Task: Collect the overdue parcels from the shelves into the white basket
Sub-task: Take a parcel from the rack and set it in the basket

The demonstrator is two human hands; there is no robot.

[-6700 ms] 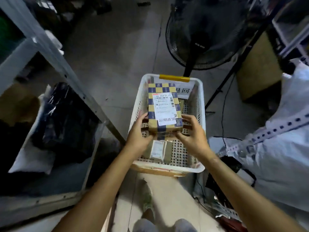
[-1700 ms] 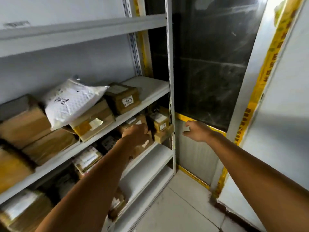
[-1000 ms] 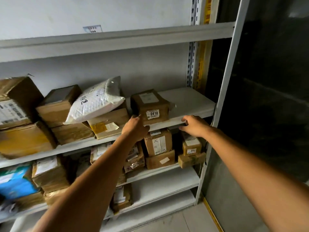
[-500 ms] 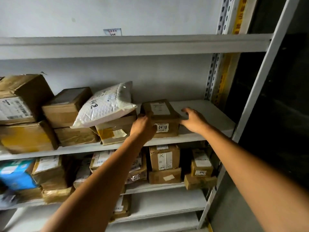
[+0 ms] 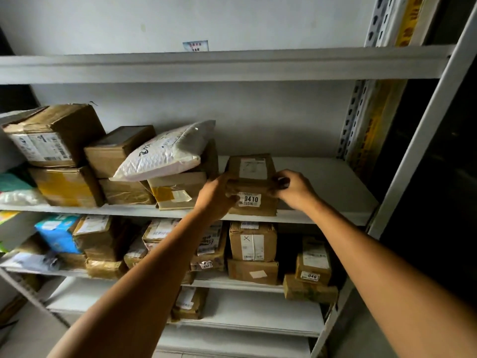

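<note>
Brown cardboard parcel (image 5: 251, 186) labelled 0410 sits at the front edge of the shelf (image 5: 333, 182), beside the stacked boxes (image 5: 178, 188), gripped on opposite sides by left hand (image 5: 216, 196) and right hand (image 5: 294, 188), apparently to lift it out level.

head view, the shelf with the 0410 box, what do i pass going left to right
big labelled carton → white padded mailer → left hand → 0410 box → right hand → bare shelf end
</note>
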